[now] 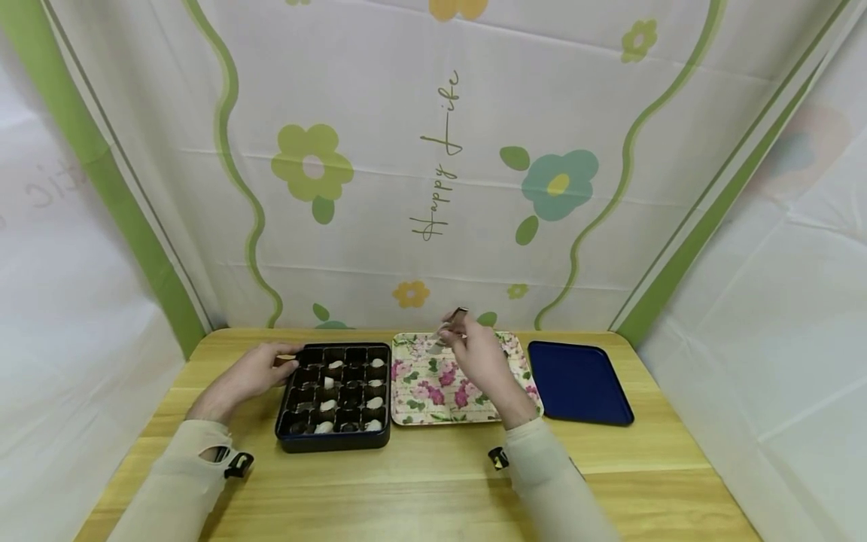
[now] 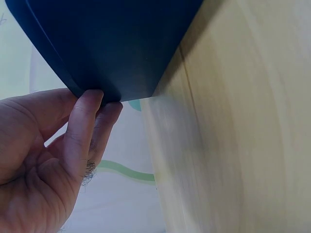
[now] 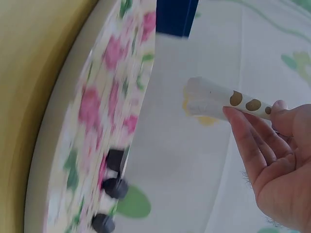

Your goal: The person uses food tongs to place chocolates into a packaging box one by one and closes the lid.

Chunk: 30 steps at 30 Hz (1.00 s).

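A dark box (image 1: 333, 441) stands on the left of the table, its divided insert holding white pieces, which look like chocolates, in several compartments, with dark pieces in some others. My left hand (image 1: 257, 371) holds the box's far left corner, and in the left wrist view its fingertips (image 2: 90, 99) press on the outer wall. Over the floral tray (image 1: 420, 410), my right hand (image 1: 479, 360) pinches a pair of small tongs (image 3: 245, 101) with a white, gold-spotted handle and clear ends. Nothing shows between those ends. Several dark pieces (image 3: 115, 188) lie on the tray near its edge.
A dark blue lid (image 1: 579, 382) lies flat to the right of the floral tray. Box, tray and lid stand in a row on the wooden table (image 1: 433, 489). Printed fabric (image 1: 406, 150) hangs right behind the table's far edge, with white sheets at both sides.
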Tool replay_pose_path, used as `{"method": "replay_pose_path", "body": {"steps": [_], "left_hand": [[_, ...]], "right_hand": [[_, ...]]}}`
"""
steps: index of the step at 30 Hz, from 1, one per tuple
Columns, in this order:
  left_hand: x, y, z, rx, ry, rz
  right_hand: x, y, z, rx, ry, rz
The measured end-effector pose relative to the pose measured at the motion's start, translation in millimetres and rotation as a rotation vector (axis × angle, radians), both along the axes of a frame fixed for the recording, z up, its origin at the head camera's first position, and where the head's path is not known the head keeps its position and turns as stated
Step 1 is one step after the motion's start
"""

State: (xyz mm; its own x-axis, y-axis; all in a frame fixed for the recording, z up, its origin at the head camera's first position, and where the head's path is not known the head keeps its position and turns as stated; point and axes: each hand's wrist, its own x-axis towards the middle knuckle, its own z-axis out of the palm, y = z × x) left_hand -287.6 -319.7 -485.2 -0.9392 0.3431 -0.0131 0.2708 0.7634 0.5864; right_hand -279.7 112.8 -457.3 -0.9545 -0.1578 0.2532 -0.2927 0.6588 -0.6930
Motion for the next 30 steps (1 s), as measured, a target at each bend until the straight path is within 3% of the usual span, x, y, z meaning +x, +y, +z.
{"method": "replay_pose_path", "body": {"steps": [14, 19, 25, 30], "left_hand": [[0.9, 0.6, -0.4, 0.021, -0.015, 0.004], [1.0, 0.8, 0.5, 0.015, -0.018, 0.007], [1.4, 1.9, 0.7, 0.027, -0.018, 0.005], [2.8, 2.5, 1.4, 0.024, -0.003, 0.001]], "right_hand": [[-16.4, 68.0, -8.3, 0.092, -0.029, -0.115], [-22.4, 75.8, -16.8, 0.099, -0.062, -0.134], [-29.2, 78.3, -28.6, 0.134, -0.037, -0.159], [-29.5, 80.2, -27.7, 0.107, -0.060, -0.206]]}}
